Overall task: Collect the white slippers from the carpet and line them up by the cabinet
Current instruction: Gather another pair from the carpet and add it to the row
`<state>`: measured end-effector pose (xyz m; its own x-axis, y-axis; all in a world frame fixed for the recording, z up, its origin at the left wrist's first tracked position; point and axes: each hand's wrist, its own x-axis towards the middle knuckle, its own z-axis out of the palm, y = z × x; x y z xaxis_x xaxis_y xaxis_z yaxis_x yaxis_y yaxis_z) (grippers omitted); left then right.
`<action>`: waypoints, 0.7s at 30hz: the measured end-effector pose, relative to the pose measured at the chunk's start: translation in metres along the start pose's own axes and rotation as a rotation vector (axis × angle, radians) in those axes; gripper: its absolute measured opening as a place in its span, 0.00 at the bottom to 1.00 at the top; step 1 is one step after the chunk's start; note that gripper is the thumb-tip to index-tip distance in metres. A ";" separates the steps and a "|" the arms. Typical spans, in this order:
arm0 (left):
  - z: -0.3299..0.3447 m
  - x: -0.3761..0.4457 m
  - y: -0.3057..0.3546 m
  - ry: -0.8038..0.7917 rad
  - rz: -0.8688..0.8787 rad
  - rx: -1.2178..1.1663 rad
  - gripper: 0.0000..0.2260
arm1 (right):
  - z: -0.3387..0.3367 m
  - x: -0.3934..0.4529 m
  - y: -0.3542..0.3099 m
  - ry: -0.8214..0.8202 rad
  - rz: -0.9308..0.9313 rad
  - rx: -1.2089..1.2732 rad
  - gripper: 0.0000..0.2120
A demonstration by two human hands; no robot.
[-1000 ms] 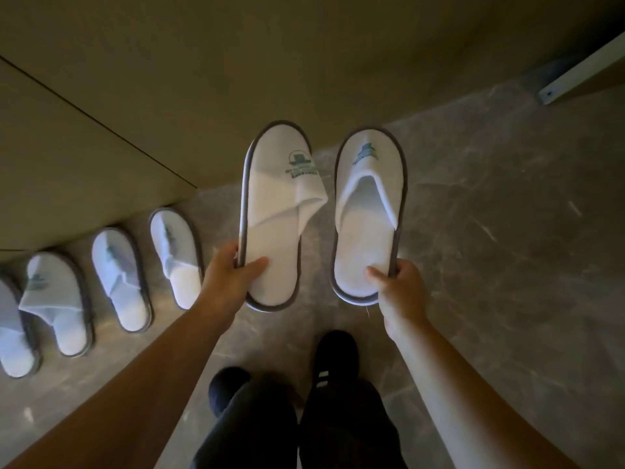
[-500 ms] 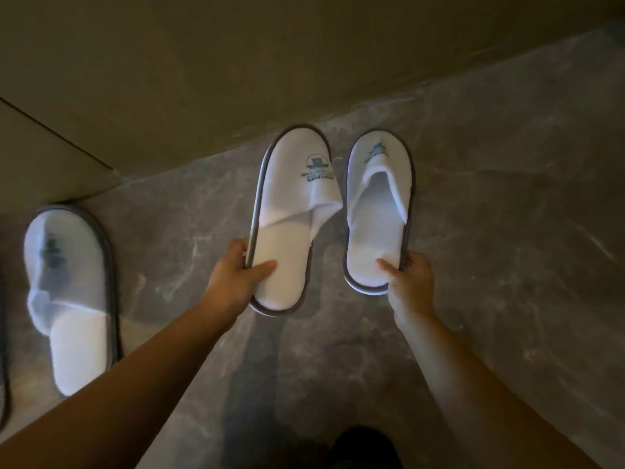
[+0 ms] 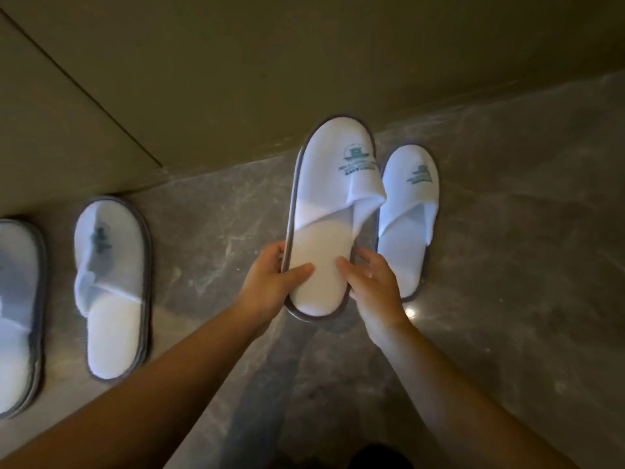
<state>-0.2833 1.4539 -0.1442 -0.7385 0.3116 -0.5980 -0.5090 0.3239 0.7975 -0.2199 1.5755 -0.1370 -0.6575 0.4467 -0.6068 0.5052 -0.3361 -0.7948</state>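
The right hand (image 3: 373, 289) has just let its slipper (image 3: 407, 218) down by the cabinet (image 3: 236, 79); now both hands, left hand (image 3: 270, 282) too, hold 1 raised slipper (image 3: 329, 225), next to place.

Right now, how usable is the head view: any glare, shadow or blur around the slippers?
Head view: dim and warm-toned overall; the held slipper and both hands, left hand and right hand, are fairly sharp. A small glare spot shines on the floor by the placed slipper. The far-left slipper is soft and stretched at the wide-angle edge. The arms cast a dark shadow on the floor.
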 end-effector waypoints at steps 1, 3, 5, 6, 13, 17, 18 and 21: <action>-0.006 -0.002 0.003 -0.011 0.017 0.017 0.11 | 0.008 -0.001 -0.005 -0.024 -0.016 0.018 0.17; -0.023 -0.007 0.006 -0.030 0.059 0.075 0.14 | 0.022 0.000 -0.013 -0.018 -0.032 0.005 0.19; -0.048 -0.013 0.002 0.009 0.109 0.224 0.23 | 0.033 0.004 -0.017 -0.018 -0.056 -0.082 0.19; -0.063 -0.018 -0.003 0.057 0.139 0.323 0.28 | 0.039 0.006 -0.015 -0.036 -0.067 -0.119 0.18; -0.163 -0.048 -0.070 0.293 0.071 0.795 0.37 | 0.091 0.004 0.041 -0.142 -0.002 -0.405 0.20; -0.192 -0.051 -0.109 0.277 -0.107 0.940 0.44 | 0.115 0.006 0.055 -0.181 0.013 -0.509 0.23; -0.196 -0.049 -0.115 0.271 -0.129 0.945 0.46 | 0.118 0.008 0.055 -0.181 0.012 -0.536 0.24; -0.201 -0.041 -0.128 0.248 -0.147 0.973 0.48 | 0.122 0.015 0.058 -0.150 -0.006 -0.611 0.24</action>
<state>-0.2768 1.2202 -0.2061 -0.8247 0.0518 -0.5633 -0.1027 0.9655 0.2392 -0.2691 1.4614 -0.1925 -0.7103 0.3110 -0.6314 0.7002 0.2201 -0.6792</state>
